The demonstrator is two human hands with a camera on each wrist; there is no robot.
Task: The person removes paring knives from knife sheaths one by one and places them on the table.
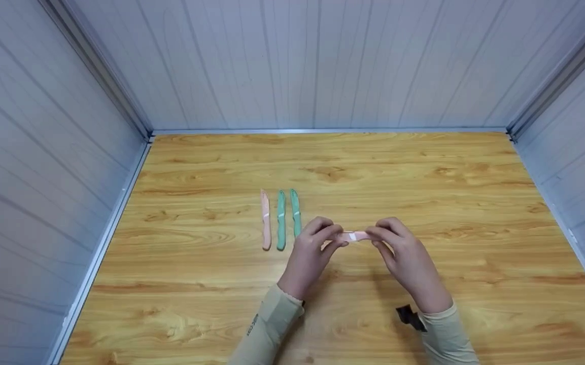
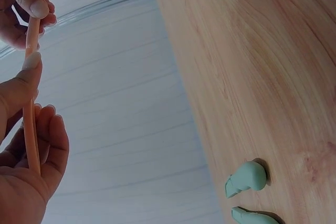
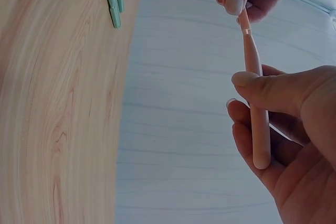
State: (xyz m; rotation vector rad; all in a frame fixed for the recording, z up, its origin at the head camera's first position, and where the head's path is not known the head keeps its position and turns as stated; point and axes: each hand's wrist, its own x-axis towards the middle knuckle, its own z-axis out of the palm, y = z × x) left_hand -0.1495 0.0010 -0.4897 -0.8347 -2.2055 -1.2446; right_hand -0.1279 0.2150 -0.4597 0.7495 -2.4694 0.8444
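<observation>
Both hands hold a pink knife (image 1: 355, 236) level above the table, a white band showing between them. My left hand (image 1: 308, 258) pinches its left end, thumb against fingers. With thumb and fingers, my right hand (image 1: 411, 258) grips the other end, whose rounded handle (image 3: 260, 140) runs along the palm in the right wrist view. The left end is mostly hidden by fingers in the head view. Left of the hands lie a second pink knife (image 1: 266, 228), a green knife (image 1: 281, 223) and another green knife (image 1: 295, 208), the last partly behind my left hand.
The wood-grain table (image 1: 196, 294) is enclosed by a pale back panel (image 1: 292, 66), a left panel (image 1: 43, 177) and a right panel (image 1: 571, 137). A black strap end (image 1: 410, 318) sticks out at the right sleeve.
</observation>
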